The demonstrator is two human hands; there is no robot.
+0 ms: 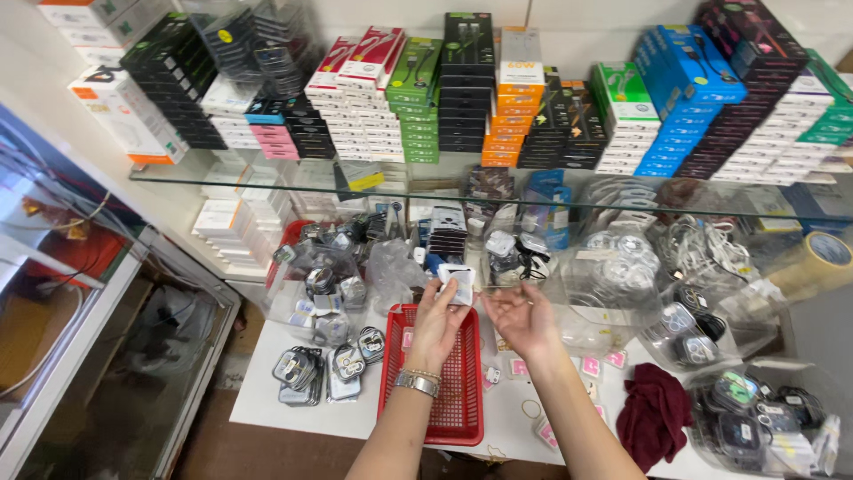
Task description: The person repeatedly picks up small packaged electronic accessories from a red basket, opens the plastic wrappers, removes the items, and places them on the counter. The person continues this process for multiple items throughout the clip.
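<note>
- Left hand raised over the far end of the red basket, fingers pinched on a small white packet.
- Packet sits above the basket's far rim, up off the table.
- Right hand just right of the basket, palm up, fingers loosely spread, holding nothing that can be made out; a thin pale strip runs between packet and this hand, too small to tell what it is.
- Metal watch on the left wrist, over the basket.
- Basket lies flat on the white table; contents can't be told.
- Left of basket: bagged round earphone cases in a heap on the table.
- Right of basket: small pink-and-white tags scattered on the table; farther right a dark red cloth.
- Beyond basket: clear bags of cables, then a glass shelf with stacked coloured boxes.
- Far right of basket: roll of tan tape.
</note>
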